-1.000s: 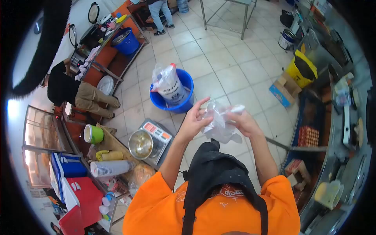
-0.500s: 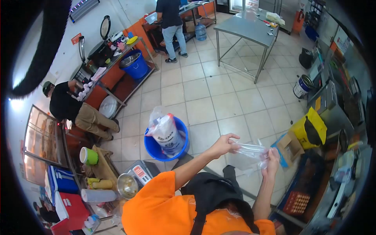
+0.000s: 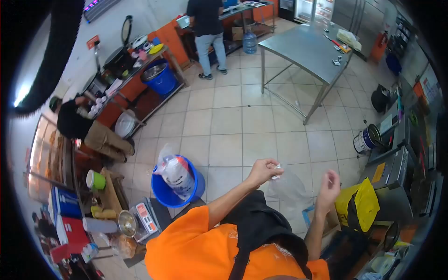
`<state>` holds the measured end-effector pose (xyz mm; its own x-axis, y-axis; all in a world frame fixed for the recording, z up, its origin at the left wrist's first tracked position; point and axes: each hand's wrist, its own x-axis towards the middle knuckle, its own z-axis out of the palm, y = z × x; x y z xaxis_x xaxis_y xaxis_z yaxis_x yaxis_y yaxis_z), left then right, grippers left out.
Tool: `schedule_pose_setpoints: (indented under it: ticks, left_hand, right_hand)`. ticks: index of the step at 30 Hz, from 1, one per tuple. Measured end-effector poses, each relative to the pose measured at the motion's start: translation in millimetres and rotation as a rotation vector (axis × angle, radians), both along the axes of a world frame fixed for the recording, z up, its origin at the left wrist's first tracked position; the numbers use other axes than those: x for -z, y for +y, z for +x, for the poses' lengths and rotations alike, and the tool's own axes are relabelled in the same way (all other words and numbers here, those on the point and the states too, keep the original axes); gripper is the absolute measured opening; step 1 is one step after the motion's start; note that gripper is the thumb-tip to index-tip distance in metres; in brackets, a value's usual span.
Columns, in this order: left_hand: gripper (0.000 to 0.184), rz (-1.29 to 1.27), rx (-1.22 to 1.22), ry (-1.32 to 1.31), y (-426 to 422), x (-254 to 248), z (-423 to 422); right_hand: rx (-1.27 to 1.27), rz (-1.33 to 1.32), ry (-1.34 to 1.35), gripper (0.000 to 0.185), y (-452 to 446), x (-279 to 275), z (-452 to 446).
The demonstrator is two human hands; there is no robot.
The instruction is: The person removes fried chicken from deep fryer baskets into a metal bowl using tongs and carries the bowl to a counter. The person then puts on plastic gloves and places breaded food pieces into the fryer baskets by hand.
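Note:
My left hand (image 3: 264, 172) is closed, pinching the gathered edge of a clear plastic bag (image 3: 288, 186). The bag hangs down to the right, thin and see-through, over the floor tiles. Apart from the bag, my right hand (image 3: 328, 190) is raised on its other side with the fingers up, slightly blurred, and nothing shows in it. Ahead and left of my arms stands a blue tub (image 3: 200, 187) on the floor. A filled white plastic bag with dark print (image 3: 177, 176) leans inside it.
A steel table (image 3: 298, 49) stands at the back. A yellow bag (image 3: 361, 205) and a cardboard box (image 3: 331, 223) lie to my right. A scale (image 3: 147, 218) and metal bowl (image 3: 127, 223) sit at left. One person (image 3: 77, 119) works at the left shelf, another (image 3: 205, 23) farther back.
My right hand has let go of the plastic bag and moved away from it. The bag now hangs from my left hand alone. The camera view has shifted.

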<state>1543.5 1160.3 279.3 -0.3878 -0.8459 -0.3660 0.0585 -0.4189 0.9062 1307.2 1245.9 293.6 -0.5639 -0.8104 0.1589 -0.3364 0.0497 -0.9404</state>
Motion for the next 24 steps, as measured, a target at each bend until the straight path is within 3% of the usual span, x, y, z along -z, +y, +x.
schedule_pose_setpoints:
  ticks: [2, 5, 6, 9, 11, 16, 19, 24]
  left_hand:
    - [0.033, -0.005, -0.003, 0.133, -40, 3, -32]
    - [0.023, -0.09, 0.215, -0.068, -108, -11, -73]
    - [0.015, -0.267, 0.332, -0.115, -135, -8, -88]
    - [0.014, -0.21, 0.408, -0.251, -206, -39, -151]
    - [0.015, -0.219, 0.458, -0.172, -257, -41, -194]
    - [0.015, -0.143, 0.877, -0.112, -368, -38, -305]
    - [0.014, -0.065, 0.933, -0.038, -410, -31, -385]
    - [0.012, -0.111, 1.086, -0.211, -467, -38, -512]
  right_hand:
    - [-0.249, 0.101, -0.054, 0.031, -48, -4, -11]
    - [-0.347, -0.067, 0.121, 0.031, -127, -22, -25]
    - [-0.387, -0.072, 0.03, 0.03, -150, -17, -39]
    - [-0.511, 0.002, -0.238, 0.028, -215, 6, -90]
    - [-0.585, 0.17, -0.424, 0.027, -244, 12, -137]
    - [-0.218, 0.069, -0.546, 0.015, -294, -4, -242]
    - [-0.087, 0.04, -0.537, 0.011, -320, -4, -305]
    - [0.015, 0.072, -0.469, 0.018, -365, 7, -416]
